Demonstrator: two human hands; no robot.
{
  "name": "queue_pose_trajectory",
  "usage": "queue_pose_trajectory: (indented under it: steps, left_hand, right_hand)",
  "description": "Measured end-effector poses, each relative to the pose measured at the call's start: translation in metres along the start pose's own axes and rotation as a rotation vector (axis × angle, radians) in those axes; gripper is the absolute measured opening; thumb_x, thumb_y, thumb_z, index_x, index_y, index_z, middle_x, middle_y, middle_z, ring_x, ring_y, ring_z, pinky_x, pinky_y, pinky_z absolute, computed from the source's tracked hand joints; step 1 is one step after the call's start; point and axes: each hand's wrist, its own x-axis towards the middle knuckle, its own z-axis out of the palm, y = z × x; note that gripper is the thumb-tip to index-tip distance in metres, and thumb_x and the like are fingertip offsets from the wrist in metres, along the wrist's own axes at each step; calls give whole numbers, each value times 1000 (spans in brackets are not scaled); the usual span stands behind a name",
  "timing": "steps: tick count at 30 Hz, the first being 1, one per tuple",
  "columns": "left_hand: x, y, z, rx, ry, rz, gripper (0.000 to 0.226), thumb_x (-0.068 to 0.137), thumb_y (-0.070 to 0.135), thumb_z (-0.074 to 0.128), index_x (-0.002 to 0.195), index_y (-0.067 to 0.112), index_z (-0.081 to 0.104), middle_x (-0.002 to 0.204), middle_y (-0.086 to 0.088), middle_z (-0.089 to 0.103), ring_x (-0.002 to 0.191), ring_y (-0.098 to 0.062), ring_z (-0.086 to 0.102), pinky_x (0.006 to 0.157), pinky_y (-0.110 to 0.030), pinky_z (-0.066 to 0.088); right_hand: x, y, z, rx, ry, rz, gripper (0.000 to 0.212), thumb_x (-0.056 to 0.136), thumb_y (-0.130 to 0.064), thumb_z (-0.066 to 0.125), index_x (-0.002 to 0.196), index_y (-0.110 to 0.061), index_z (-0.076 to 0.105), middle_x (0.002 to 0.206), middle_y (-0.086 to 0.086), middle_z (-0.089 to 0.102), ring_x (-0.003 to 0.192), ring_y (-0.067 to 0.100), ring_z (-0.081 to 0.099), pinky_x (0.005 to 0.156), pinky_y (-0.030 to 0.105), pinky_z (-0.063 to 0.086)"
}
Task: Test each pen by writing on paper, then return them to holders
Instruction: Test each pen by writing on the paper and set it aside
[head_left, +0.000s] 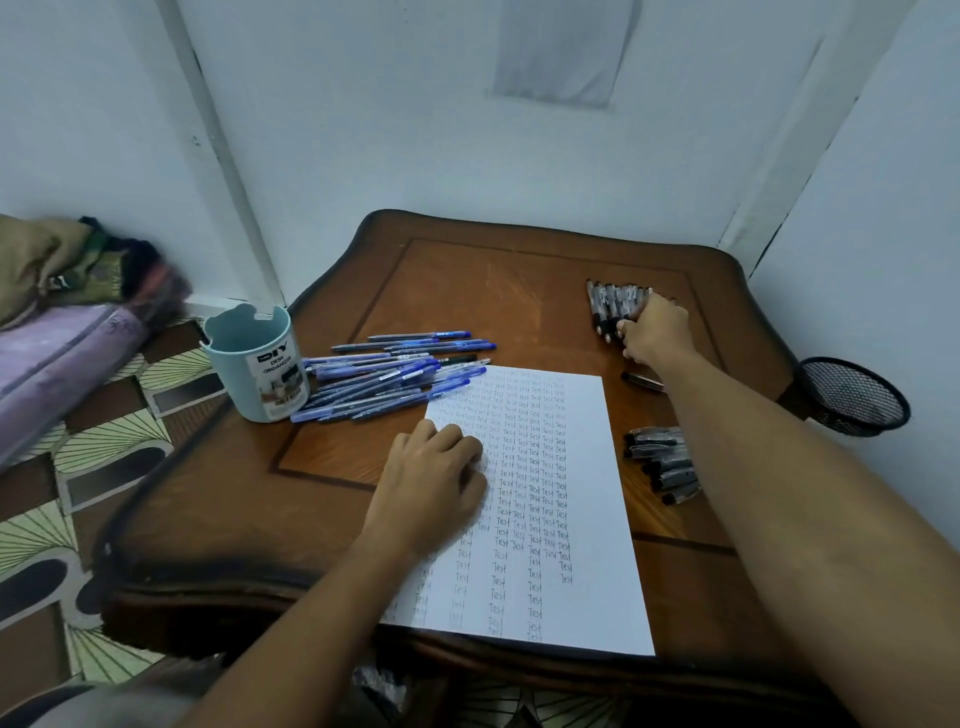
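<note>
Head view: right hand (655, 328) reaches to the far black pens (613, 306), fingers curled over the row's near ends; seems to be pinching one, tho the exact pen is hidden under the knuckles. Pens run lengthwise away from the fingertips, dark ends toward the wrist. Probably light, stiff, smooth plastic, apt to roll, so take one mid-barrel w/ thumb & forefinger. Left hand (435, 478) lies loosely curled on the paper (582, 519), holding nothing, pinning the sheet. Blue pens (389, 376) lie beyond its fingertips beside the teal holder (254, 364); mesh holder (852, 397) outboard of the right forearm.
</note>
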Motion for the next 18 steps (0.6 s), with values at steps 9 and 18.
queue_pose_trajectory:
  steps: [9,18]
  left_hand:
    - [1,-2,1,2,-11,-10,26,87,33,40,89,25,65,79,16,52,74,-12,35,67,-28,25]
    - [1,-4,3,10,-19,-2,26,87,35,41,89,25,65,80,16,53,75,-12,37,67,-28,26]
  right_hand:
    - [-9,3,-3,11,-6,0,23,97,-20,64,116,-9,58,116,15,63,102,32,66,91,47,56]
    - [-29,24,-25,-519,-207,-123,27,96,-14,63,121,-7,66,117,18,65,107,35,61,92,41,54]
